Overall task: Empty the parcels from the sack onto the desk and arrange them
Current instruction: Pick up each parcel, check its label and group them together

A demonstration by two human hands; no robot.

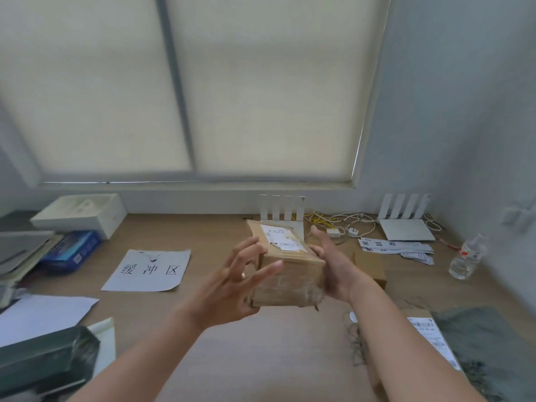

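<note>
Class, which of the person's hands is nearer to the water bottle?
Right. The right hand holds the box's right side, on the side toward the water bottle; the left hand is on the box's far side from it.

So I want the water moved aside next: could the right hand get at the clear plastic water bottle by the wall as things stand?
Probably not right now: the right hand and the left hand both hold the brown cardboard parcel. The path to the clear plastic water bottle looks free once it lets go.

Head camera looks forward and down, close over the desk (pixel 261 343).
</note>
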